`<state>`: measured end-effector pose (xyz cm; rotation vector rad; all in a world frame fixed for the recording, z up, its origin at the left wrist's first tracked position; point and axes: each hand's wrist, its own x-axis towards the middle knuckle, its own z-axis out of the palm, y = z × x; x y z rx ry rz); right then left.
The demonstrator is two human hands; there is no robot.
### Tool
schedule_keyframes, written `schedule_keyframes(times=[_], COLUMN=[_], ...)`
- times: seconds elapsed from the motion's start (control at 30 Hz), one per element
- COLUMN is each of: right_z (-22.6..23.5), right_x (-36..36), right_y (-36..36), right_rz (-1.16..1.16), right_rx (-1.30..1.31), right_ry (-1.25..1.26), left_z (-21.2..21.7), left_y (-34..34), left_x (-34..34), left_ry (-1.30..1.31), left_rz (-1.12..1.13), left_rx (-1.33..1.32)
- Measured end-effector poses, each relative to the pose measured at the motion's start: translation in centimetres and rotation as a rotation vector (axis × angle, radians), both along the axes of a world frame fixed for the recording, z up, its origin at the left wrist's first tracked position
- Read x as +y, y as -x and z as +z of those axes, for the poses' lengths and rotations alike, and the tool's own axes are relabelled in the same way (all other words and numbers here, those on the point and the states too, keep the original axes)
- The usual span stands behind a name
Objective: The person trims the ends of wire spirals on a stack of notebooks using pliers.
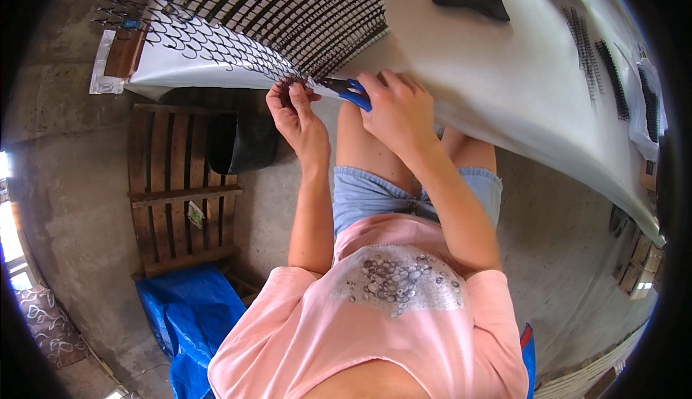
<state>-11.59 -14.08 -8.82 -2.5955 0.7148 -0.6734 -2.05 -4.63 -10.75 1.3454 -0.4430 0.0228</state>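
A sheet of black mesh point(288, 10) with a square grid lies over the far left of the white-covered table, and a row of open loops runs along its near left edge. At its near corner my left hand point(301, 121) is closed, pinching a dark, bunched bit at the mesh's edge between thumb and fingers. My right hand point(400, 111) is wrapped round a pair of pliers point(355, 97) with blue handles. Their dark jaws point left, at the mesh corner beside my left fingertips. Whether the jaws grip a strand is too small to tell.
A black, flat, elongated piece point(472, 1) rests on the white table cover point(497, 74). Dark coiled strips point(613, 78) lie at the table's right. Below on the left are a wooden pallet point(184, 196), a black container point(245, 143) and a blue sack point(191, 305).
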Motion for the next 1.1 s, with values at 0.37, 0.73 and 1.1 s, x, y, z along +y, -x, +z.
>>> schedule_keyframes(times=[0.37, 0.73, 1.1], right_z=[0.5, -0.2, 0.8], right_x=[0.6, 0.4, 0.4], right_y=[-0.4, -0.4, -0.6], right_rz=[-0.039, 0.023, -0.010], right_rx=[-0.231, -0.130, -0.239], right_ry=[0.121, -0.086, 0.126], left_z=[-0.5, -0.7, 2.0], left_y=[0.0, -0.2, -0.7], left_x=[0.9, 1.3, 1.8], left_ry=[-0.009, 0.281, 0.296], left_rz=[-0.086, -0.212, -0.336], left_rx=[0.029, 0.264, 0.390])
